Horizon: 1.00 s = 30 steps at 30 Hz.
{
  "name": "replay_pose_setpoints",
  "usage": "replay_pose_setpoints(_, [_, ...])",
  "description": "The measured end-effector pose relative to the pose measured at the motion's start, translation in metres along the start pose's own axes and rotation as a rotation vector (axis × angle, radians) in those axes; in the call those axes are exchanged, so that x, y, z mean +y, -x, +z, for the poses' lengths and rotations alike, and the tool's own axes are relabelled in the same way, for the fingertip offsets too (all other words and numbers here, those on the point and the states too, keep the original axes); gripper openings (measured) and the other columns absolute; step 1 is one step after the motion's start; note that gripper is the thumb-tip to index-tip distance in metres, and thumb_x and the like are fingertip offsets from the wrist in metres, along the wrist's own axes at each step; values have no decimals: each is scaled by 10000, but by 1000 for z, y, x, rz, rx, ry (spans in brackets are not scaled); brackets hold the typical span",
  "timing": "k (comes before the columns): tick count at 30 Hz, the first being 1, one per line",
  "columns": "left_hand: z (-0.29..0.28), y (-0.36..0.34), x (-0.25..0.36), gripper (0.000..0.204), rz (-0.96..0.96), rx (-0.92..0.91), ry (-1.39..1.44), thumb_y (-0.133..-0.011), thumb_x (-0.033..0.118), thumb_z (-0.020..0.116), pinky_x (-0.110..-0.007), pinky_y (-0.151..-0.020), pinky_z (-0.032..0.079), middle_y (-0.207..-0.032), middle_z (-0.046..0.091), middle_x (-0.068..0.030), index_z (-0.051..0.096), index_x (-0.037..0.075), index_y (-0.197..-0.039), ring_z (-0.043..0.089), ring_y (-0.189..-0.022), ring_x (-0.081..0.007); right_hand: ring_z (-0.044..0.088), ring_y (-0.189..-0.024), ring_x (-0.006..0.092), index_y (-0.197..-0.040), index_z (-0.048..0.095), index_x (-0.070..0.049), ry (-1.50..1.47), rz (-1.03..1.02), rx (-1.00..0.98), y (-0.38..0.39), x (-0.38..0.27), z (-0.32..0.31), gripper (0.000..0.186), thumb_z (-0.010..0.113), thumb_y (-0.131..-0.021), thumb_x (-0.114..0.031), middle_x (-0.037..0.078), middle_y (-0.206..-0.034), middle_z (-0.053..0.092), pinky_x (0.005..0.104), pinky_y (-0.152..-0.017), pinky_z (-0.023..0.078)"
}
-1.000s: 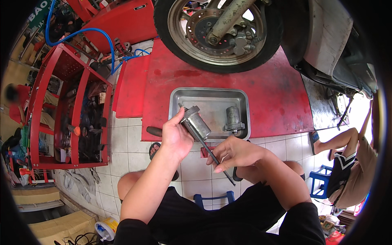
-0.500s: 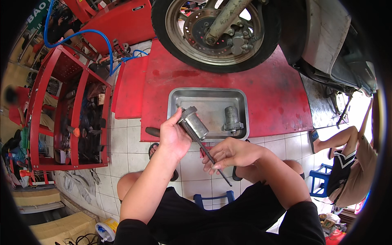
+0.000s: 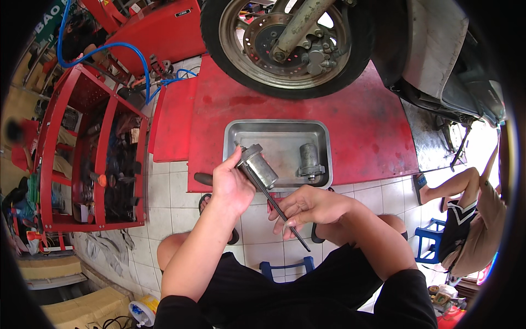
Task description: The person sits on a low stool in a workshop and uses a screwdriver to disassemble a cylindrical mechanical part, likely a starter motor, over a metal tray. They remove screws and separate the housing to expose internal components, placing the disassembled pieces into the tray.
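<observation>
My left hand (image 3: 233, 186) is closed round a metal cylindrical motor (image 3: 260, 167), held tilted over the front of a steel tray (image 3: 230, 137). A long dark rod (image 3: 274, 200) runs along the motor's underside and slants down toward me. My right hand (image 3: 307, 211) has its bent fingers around the rod's lower part, thumb against it. A second metal motor (image 3: 309, 159) stands or lies inside the tray on the right; which, I cannot tell exactly. A dark handle (image 3: 203, 178) shows at the table's front edge, left of my left hand.
The tray rests on a red platform (image 3: 372, 137) beneath a scooter's front wheel (image 3: 241, 71). Left are a red tool cart (image 3: 101, 170) and blue hose (image 3: 123, 45). At right, another person (image 3: 471, 230) sits near a blue stool (image 3: 427, 241). Cardboard (image 3: 87, 301) lies lower left.
My left hand and the motor have shifted slightly leftward. The rod and my right fingers have moved slightly left as well, with the grips unchanged.
</observation>
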<state>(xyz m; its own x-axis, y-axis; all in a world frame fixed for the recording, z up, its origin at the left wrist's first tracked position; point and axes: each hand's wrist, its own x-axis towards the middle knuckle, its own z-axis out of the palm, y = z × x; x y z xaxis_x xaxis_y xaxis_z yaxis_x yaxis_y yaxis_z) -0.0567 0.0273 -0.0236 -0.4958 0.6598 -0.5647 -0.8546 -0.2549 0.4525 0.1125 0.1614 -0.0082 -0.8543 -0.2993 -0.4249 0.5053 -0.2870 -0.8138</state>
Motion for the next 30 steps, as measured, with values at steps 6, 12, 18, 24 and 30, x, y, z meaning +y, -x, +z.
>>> replay_pose_setpoints(6, [1,1,-1,377,-14,-1,-4,-1023,301,463,-492,-982,483,-1115,629,-189,545,-19,-1205,608,-1049,-328,687,-779,169,-1232,603,71,300,13,31,-3,4,-11,355,678,-936,-110,112,-912,716,288,-755,542])
replay_pose_setpoints(12, [-3,0,-1,375,-19,-4,21,-1021,304,472,-499,-988,480,-1121,625,-194,538,-17,-1204,606,-1055,-339,679,-726,143,-1227,609,63,-75,-31,5,-1,0,2,409,745,-892,-128,91,-821,712,272,-676,539])
replay_pose_setpoints(18, [-3,0,-1,375,-31,-2,16,-1016,300,489,-501,-996,473,-1133,622,-196,536,-16,-1213,604,-1061,-345,699,-838,162,-1231,602,51,273,20,17,-2,-3,-9,360,698,-927,-116,120,-934,722,267,-729,536])
replay_pose_setpoints(24, [-1,1,0,382,-31,8,20,-1015,299,490,-502,-995,475,-1146,618,-198,534,-18,-1223,602,-1067,-343,681,-761,155,-1176,641,51,15,-51,28,-3,1,-3,314,708,-922,-119,115,-905,717,272,-685,526])
replay_pose_setpoints(30, [-1,1,0,386,-29,10,17,-1016,303,487,-503,-994,475,-1139,618,-200,540,-20,-1220,601,-1059,-344,690,-818,170,-1238,608,56,171,5,33,-3,0,-7,378,702,-930,-140,132,-936,721,281,-707,533])
